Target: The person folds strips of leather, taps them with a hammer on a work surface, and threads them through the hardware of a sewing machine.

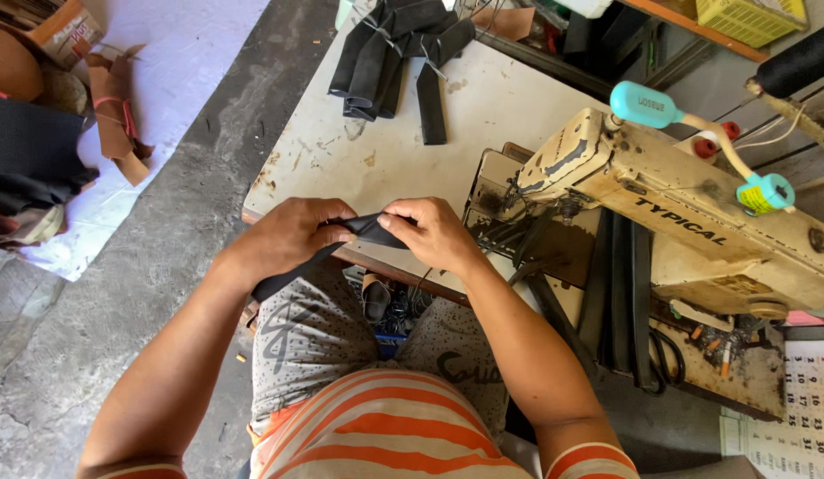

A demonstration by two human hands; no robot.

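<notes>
The person sits at a worn counter point(376, 133) and holds a black strap point(363, 229) just above its near edge, over the lap. The left hand point(292, 232) and the right hand point(429, 232) are close together, both pinched shut on the strap: the right grips its upper end between thumb and fingers, and the left wraps around it just beside, so the short stretch between them stays taut. The loose tail hangs down to the left, under the left wrist.

The strap is held just beside the sewing machine point(660, 208), which stands at the person's right, near enough that the piece seems kept ready for its needle end. A pile of black strips point(390, 58) lies at the far side of the counter, well apart from the hands. Brown leather scraps point(114, 106) lie on the floor at left.
</notes>
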